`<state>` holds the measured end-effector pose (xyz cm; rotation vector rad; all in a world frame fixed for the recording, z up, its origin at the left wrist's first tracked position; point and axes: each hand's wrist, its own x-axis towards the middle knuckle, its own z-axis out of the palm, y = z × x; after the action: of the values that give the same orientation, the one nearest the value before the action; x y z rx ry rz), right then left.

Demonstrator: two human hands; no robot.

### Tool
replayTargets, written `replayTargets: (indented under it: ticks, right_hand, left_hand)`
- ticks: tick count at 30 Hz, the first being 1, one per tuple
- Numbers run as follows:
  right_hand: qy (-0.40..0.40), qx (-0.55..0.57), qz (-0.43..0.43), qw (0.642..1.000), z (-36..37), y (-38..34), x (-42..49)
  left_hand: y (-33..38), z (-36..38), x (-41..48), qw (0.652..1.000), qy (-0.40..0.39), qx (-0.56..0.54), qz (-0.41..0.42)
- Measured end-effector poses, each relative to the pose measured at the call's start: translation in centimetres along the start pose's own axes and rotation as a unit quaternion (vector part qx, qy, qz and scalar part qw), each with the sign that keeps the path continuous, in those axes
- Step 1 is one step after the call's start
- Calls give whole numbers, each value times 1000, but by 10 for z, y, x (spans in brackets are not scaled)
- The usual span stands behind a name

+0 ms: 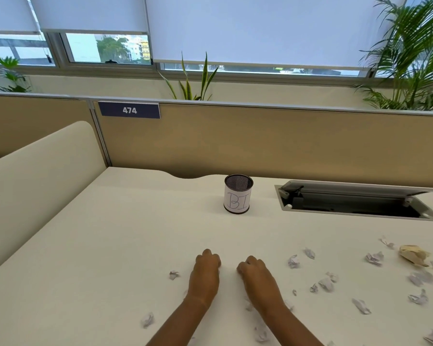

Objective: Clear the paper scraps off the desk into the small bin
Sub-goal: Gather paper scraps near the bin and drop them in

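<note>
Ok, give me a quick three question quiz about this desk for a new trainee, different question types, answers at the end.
1. True or false: the small bin lies tipped on its side.
2. Most paper scraps lie on which side of the hands: A left, B right, C both equally?
3. Fill in: the hatch in the desk beside the bin is ____.

Key: 1 false, it stands upright. 2 B. 3 open. Both the left hand and right hand rest on the desk with fingers curled.
</note>
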<state>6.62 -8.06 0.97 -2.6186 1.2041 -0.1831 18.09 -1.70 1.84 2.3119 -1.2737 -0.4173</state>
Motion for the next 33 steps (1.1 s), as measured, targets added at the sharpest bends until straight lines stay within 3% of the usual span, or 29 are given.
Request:
replayTargets:
  ticks: [9, 18, 28, 33]
  right_hand:
    - [42, 95, 16, 995, -7, 28, 11]
    - [52, 138, -16, 989, 1, 42, 11]
    - [140, 260, 15, 955, -19, 45, 43]
    - [216, 276, -6, 937, -68, 33, 99]
  left_hand:
    - [60, -30, 73, 982, 85, -170, -2]
    - [103, -57, 153, 975, 132, -177, 39]
    - [99, -46, 189, 983, 27, -168, 63]
    - [83, -37, 166, 957, 160, -236, 56]
